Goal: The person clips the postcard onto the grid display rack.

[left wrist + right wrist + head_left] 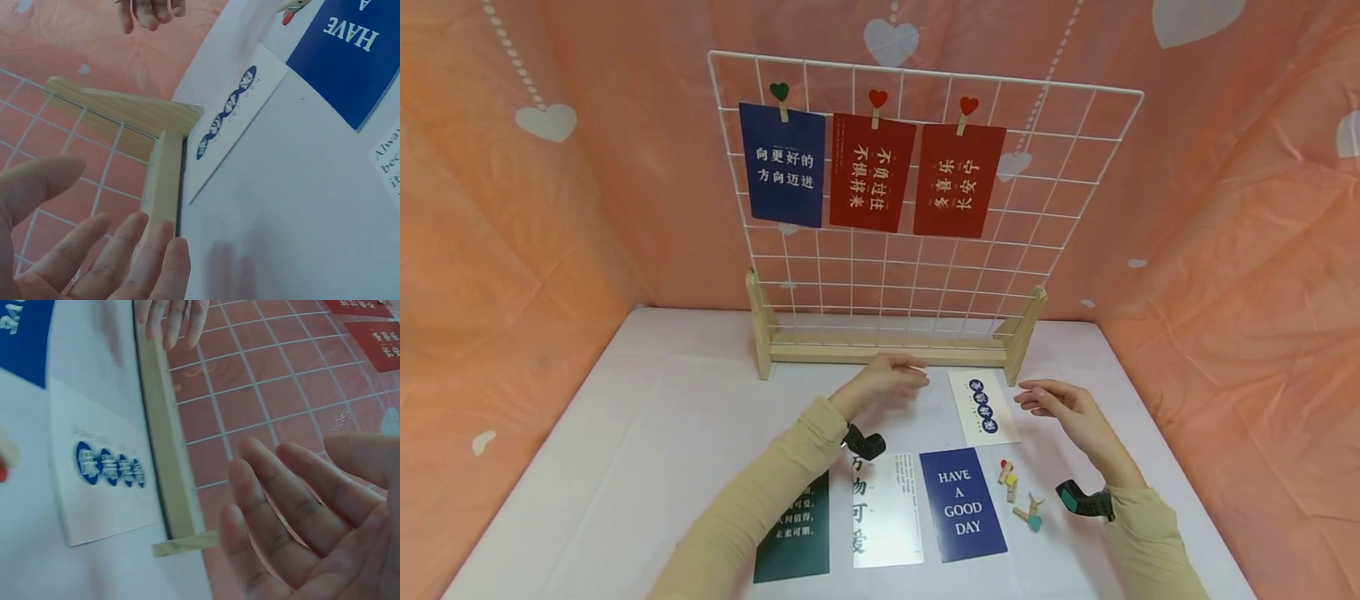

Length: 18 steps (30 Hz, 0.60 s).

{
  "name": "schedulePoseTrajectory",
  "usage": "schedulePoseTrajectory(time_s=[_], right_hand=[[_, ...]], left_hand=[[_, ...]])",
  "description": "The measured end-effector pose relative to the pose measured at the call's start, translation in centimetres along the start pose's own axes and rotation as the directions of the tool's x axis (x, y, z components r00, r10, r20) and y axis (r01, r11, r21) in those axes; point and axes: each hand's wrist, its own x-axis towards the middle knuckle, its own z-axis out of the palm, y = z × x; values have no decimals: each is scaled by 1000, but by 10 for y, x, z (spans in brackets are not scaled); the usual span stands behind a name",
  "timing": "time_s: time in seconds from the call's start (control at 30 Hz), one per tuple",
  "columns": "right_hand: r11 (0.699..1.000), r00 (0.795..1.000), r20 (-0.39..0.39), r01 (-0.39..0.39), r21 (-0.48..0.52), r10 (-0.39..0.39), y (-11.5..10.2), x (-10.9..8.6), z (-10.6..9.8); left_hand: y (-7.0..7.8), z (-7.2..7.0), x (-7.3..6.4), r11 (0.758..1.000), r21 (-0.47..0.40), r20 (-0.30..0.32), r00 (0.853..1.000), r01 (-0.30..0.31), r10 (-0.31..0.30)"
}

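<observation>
My left hand (889,380) hovers before the rack's wooden base, its fingers loosely extended and nothing in them. To the right, my right hand (1067,408) hangs with relaxed fingers beside a white card (983,407) bearing blue round emblems; it holds nothing. That card lies on the table between both hands. In the left wrist view the left fingers (128,250) are spread slightly, and in the right wrist view the right fingers (294,512) are gently bent. Above, a blue card (784,167) and two red cards, one in the middle (872,175) and one at right (958,183), hang from heart clips.
The white wire grid (880,275) stands in a wooden base (887,353) at the table's back. Nearer lie a dark green card (793,542), a white text card (887,512) and a blue HAVE A GOOD DAY card (962,504). Several small clips (1011,487) lie right of these.
</observation>
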Motion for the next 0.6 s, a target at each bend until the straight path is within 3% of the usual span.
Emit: schedulePoseTrajectory(time_s=[0.13, 0.33, 0.6], right_hand=[[999, 998, 48, -34, 19, 33, 11, -8, 5], [996, 993, 98, -66, 52, 61, 24, -19, 9], [990, 980, 162, -127, 69, 114, 34, -30, 10]], left_hand=[[-6, 3, 3, 999, 19, -13, 1000, 27, -27], [-15, 6, 8, 999, 47, -10, 1000, 10, -10], [-25, 17, 19, 996, -73, -19, 999, 45, -46]])
